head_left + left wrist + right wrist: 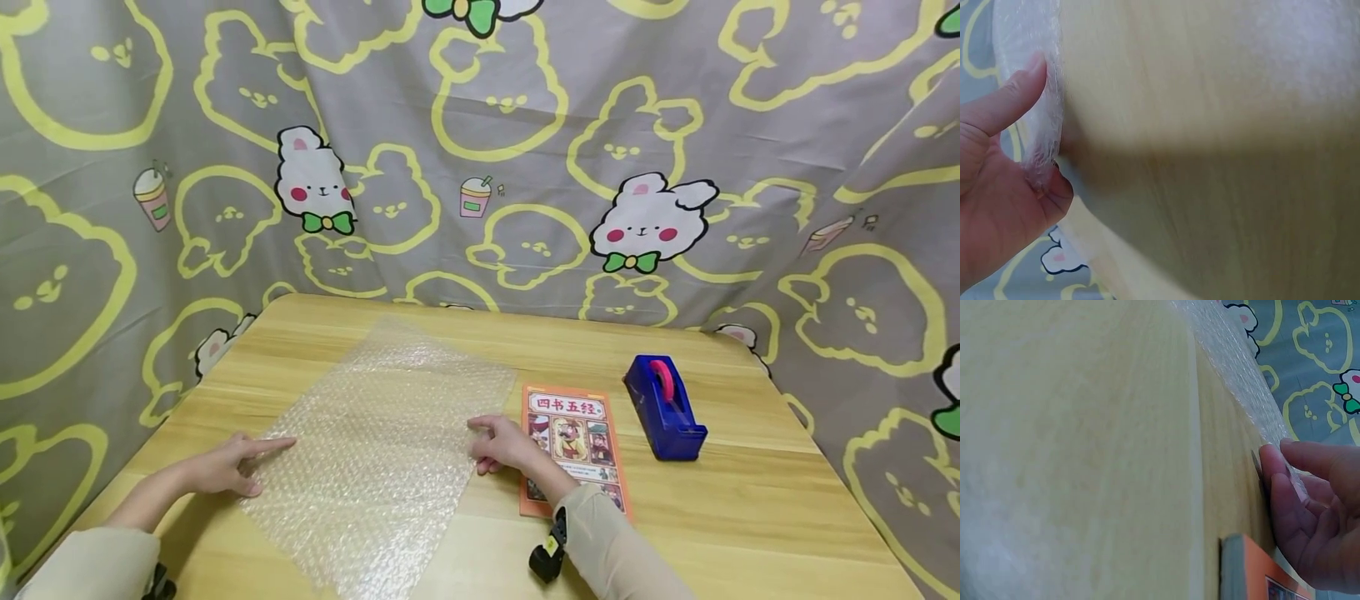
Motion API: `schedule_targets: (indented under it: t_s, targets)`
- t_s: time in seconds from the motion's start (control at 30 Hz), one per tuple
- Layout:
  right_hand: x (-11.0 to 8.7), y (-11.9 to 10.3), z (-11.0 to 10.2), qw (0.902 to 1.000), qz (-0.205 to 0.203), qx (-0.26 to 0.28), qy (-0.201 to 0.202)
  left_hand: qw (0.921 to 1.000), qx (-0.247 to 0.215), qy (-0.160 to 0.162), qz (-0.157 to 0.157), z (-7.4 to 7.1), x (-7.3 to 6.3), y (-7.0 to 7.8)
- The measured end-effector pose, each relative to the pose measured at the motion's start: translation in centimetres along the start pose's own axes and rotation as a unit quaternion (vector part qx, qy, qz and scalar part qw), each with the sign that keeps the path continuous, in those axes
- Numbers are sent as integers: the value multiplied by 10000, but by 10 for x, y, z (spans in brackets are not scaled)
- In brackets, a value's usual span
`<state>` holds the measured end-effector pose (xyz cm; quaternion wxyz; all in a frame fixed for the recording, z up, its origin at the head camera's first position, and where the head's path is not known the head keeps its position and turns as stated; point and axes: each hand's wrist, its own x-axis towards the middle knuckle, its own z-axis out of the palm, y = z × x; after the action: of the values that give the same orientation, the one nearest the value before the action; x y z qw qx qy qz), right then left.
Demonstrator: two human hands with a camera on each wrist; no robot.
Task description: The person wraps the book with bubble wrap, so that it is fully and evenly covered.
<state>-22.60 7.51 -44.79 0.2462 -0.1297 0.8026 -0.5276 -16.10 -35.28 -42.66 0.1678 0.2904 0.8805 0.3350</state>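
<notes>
A clear sheet of bubble wrap (360, 433) lies at a slant on the wooden table, its near end running out of the head view. At its left edge, my left hand (225, 467) has the index finger stretched over the sheet. In the left wrist view, the wrap's edge (1050, 119) passes between the thumb and the curled fingers of that hand (1004, 169). My right hand (506, 443) pinches the opposite edge, beside an orange-bordered book (570, 425). The right wrist view shows the wrap (1235, 362) running into the fingertips of that hand (1316, 512).
A blue tape dispenser (666, 408) with a pink roll core (663, 381) stands right of the book. The wooden table (750, 500) extends to the right. A grey patterned curtain (525, 183) hangs around its back and sides.
</notes>
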Motion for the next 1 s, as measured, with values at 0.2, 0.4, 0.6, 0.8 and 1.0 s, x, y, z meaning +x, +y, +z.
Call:
schedule_targets:
  t_s: [0.2, 0.4, 0.6, 0.8, 1.0]
  targets:
    - [-3, -2, 1, 9999, 111, -117, -44, 9997, -177, -3, -143, 2, -2, 0]
    - [-6, -3, 1, 9994, 183, -291, -92, 9997, -121, 218, -39, 2, 0, -1]
    - [-8, -2, -2, 9995, 95, -248, -154, 9943, 307, 604, -825, 3, -1, 2]
    - [-14, 1, -9, 9992, -67, -161, -346, 9845, 924, 1271, -785, 7, -6, 1]
    - [-24, 1, -19, 9970, -508, -49, -590, 9828, 931, 1442, -678, 1, 2, 7]
